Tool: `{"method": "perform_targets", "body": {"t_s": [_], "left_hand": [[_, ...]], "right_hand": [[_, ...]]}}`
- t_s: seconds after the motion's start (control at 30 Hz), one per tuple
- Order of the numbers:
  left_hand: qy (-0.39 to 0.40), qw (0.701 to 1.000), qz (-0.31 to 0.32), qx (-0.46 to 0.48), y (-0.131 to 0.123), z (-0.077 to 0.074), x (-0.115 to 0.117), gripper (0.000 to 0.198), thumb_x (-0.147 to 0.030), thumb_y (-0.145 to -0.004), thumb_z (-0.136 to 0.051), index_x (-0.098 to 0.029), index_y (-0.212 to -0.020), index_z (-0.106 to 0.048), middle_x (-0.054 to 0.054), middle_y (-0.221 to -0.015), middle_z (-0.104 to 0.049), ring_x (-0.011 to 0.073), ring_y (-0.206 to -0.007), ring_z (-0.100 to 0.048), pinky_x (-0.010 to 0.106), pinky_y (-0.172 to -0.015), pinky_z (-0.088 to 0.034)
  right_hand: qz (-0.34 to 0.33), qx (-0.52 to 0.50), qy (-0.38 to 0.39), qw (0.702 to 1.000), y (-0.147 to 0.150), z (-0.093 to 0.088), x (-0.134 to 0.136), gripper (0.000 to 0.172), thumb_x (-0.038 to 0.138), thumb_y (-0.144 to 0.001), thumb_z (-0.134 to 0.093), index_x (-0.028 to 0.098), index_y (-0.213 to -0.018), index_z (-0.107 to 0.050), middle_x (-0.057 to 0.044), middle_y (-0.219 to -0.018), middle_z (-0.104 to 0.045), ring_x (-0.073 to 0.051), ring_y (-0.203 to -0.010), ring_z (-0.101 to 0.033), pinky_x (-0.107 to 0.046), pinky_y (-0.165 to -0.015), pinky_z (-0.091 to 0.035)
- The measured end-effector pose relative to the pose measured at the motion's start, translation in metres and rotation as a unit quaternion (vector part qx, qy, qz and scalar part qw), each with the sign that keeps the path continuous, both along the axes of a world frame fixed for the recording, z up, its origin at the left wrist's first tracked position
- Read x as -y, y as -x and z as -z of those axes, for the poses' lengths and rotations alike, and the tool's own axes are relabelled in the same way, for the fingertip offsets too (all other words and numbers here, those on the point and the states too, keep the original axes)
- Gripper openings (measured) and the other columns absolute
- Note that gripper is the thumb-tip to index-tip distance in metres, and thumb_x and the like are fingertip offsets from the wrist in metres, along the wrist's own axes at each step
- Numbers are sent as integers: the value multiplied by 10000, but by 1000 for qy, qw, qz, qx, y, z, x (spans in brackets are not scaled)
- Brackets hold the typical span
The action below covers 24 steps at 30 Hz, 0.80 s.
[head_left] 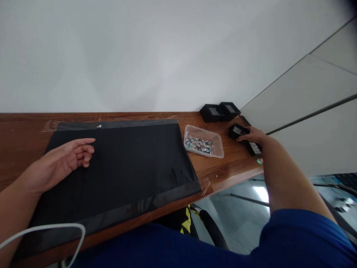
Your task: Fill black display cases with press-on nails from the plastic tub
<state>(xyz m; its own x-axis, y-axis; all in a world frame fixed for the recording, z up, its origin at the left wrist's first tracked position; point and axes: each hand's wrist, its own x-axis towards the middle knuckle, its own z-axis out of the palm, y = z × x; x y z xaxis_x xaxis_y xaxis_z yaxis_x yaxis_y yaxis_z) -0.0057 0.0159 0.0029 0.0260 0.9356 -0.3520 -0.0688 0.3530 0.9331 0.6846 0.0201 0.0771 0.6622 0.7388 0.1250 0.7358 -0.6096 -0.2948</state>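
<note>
- Right hand [253, 136]: reaches to the far right of the brown wood-grain desk [231, 167]; its thumb and fingers are set on the right end of a small black rectangular box [237, 130]. Whether the grip is firm cannot be told.
- Small black box: located on the right part of the desk, beyond the tub.
- Left hand [69, 160]: above the left part of a black rectangular mat [134, 160]; index finger extended, other fingers loosely curled, nothing held.
- Clear rectangular plastic tub [218, 149]: just right of the mat; contains many small, glossy, multicoloured pieces [199, 144].
- Two black open-topped boxes [213, 112]: side by side at the rear, near the white wall [125, 56].
- Black tray with pale contents [254, 148]: just beside the right wrist, partly hidden.
- White cable [52, 226]: crosses the lower left foreground.
</note>
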Motion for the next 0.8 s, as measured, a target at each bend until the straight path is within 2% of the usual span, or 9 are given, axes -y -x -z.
{"method": "perform_targets", "body": {"t_s": [0.1,0.17,0.27,0.33,0.4,0.47,0.6,0.7,0.8], "left_hand": [[-10,1000,13,-2,-3,-4,2,690,-818,-533,-1065,-330,-1005,-946,45,-867,-796,221,-772,-605,316,-614,-576],[-19,1000,25,-1,-1,-1,3,644,-810,-609,-1047,-341,-1040,-950,38,-877,-800,217,-784,-614,315,-634,-579],[-32,998,48,-2,4,6,2,606,-774,-671,-1042,-344,-1088,-951,36,-915,-815,215,-813,-636,310,-658,-582],[-39,998,58,-4,8,12,1,602,-754,-691,-1043,-334,-1113,-950,43,-936,-824,214,-817,-649,310,-664,-586],[-49,996,72,2,10,17,-1,576,-718,-734,-1035,-320,-1141,-946,52,-960,-835,210,-803,-665,310,-665,-593],[-66,993,96,24,12,22,-2,530,-657,-794,-1017,-301,-1179,-934,65,-989,-844,208,-789,-684,312,-664,-601],[-89,986,132,42,12,26,-3,489,-533,-891,-962,-217,-1257,-885,118,-1050,-836,222,-818,-715,331,-700,-623],[-103,981,157,43,11,28,-4,524,-552,-931,-927,-196,-1308,-851,126,-1080,-816,215,-833,-718,331,-727,-623],[-114,974,192,47,10,30,-5,570,-597,-948,-907,-213,-1363,-830,129,-1158,-810,229,-925,-735,361,-820,-641]], "right_hand": [[17,-52,-10,998,0,-14,2,447,203,-521,-1061,93,-799,-728,-376,-1207,-810,-440,-1282,-783,-527,-860,-472],[24,-69,-48,996,6,-26,3,516,232,-481,-1073,136,-799,-678,-382,-1258,-791,-431,-1284,-773,-532,-839,-466],[-14,-101,-113,988,33,-46,3,524,230,-472,-1074,158,-803,-674,-240,-1216,-827,-331,-1205,-784,-496,-843,-487],[-94,-162,-143,972,68,-57,3,489,219,-498,-1071,148,-850,-739,-114,-1128,-850,-242,-1099,-794,-452,-861,-511],[-240,-335,-192,891,116,-62,6,643,269,-453,-1106,168,-1009,-800,-75,-1161,-857,-235,-1108,-800,-449,-911,-534],[-355,-433,-196,805,172,-58,11,829,478,-396,-1151,214,-1108,-818,-58,-1195,-854,-254,-1166,-784,-444,-993,-563],[-427,-606,-201,640,278,-22,17,811,679,-508,-1113,274,-1143,-814,-69,-1234,-830,-301,-1171,-759,-483,-1056,-616],[-412,-689,-119,584,337,12,13,740,658,-576,-1076,285,-1148,-793,-86,-1277,-823,-322,-1184,-762,-509,-1093,-615],[-427,-698,-19,575,376,32,2,743,650,-600,-1070,265,-1160,-770,-98,-1297,-814,-323,-1218,-754,-518,-1149,-576]]}}
